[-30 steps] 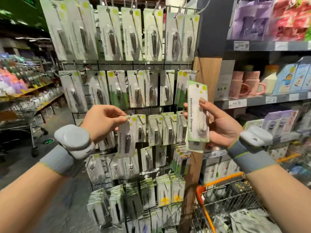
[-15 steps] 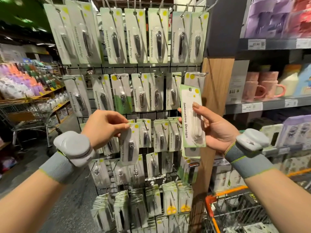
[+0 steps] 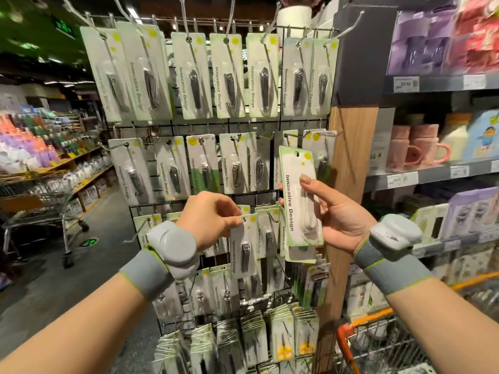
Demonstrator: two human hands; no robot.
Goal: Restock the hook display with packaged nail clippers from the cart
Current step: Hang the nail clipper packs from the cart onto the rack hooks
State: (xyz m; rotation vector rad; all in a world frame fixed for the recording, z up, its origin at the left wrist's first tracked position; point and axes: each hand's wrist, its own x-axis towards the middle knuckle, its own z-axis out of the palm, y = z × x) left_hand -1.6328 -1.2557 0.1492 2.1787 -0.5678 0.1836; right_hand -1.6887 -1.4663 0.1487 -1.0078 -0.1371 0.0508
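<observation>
A small nail clipper pack (image 3: 244,248) is pinched by its top corner in front of the third row of the hook display (image 3: 216,163). A stack of longer packs (image 3: 299,203), pale green-edged and lettered "Innovative Design", is held upright beside the display's right edge.

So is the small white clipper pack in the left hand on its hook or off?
Cannot tell. The left hand pinches the small white clipper pack by its top corner at a metal hook, fingers hiding the hang hole.
</observation>
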